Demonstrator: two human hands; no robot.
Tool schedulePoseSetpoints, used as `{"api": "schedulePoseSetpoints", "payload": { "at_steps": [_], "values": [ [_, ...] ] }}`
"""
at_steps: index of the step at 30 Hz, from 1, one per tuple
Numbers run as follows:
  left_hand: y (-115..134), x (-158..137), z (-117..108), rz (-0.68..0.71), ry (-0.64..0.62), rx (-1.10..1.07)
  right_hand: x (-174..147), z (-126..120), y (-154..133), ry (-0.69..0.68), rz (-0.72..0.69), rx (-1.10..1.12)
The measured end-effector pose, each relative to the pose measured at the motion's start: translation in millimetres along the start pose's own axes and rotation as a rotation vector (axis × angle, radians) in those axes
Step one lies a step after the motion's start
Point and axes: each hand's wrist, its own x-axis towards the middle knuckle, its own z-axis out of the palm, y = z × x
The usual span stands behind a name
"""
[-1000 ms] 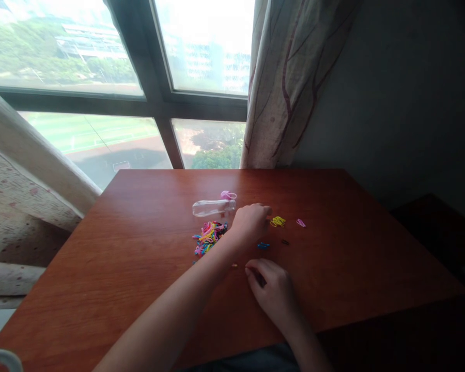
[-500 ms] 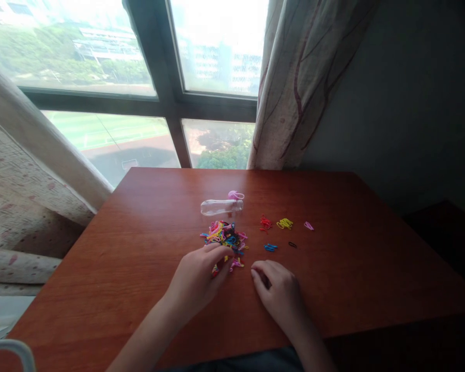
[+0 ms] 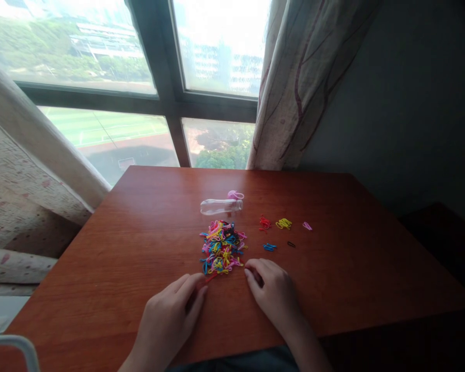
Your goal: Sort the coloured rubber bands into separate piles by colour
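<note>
The heap of loops (image 3: 221, 248) is a total mix: pink, yellow, blue, red, black. Then there's an all-red bunch (image 3: 264, 223), a yellow bunch (image 3: 283, 223), a blue bunch (image 3: 269, 247), plus a pink loop (image 3: 307, 226) and a black loop (image 3: 291, 244). Bench (image 3: 352, 274) is reddish-brown with wood grain.

Brown table (image 3: 147, 227): multicoloured loop pile (image 3: 221, 246), red cluster (image 3: 264, 223), yellow cluster (image 3: 283, 223), clear bottle (image 3: 219, 207).

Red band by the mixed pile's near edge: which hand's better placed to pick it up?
Left hand, likely: its fingers are right at the red band; the right hand is farther from it, beside the mixed pile.
</note>
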Motion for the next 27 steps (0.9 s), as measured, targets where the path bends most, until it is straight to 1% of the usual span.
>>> {"api": "schedulePoseSetpoints", "payload": {
  "at_steps": [2, 8, 13, 16, 20, 27],
  "values": [
    [2, 1, 2, -0.007, 0.007, 0.025, 1, 2, -1, 0.001, -0.003, 0.001],
    [5, 5, 4, -0.027, -0.061, 0.051, 6, 7, -4, -0.010, 0.003, -0.025],
    [5, 6, 4, -0.011, -0.063, 0.046, 7, 8, -5, -0.006, -0.003, -0.023],
    [6, 6, 5, -0.004, -0.070, 0.046, 6, 8, -4, 0.015, -0.014, -0.002],
    [9, 8, 7, 0.009, -0.088, 0.043, 5, 8, -3, 0.062, 0.009, -0.014],
    [13, 16, 10, -0.001, -0.112, 0.038, 7, 6, -5, 0.033, -0.015, -0.058]
  ]
}}
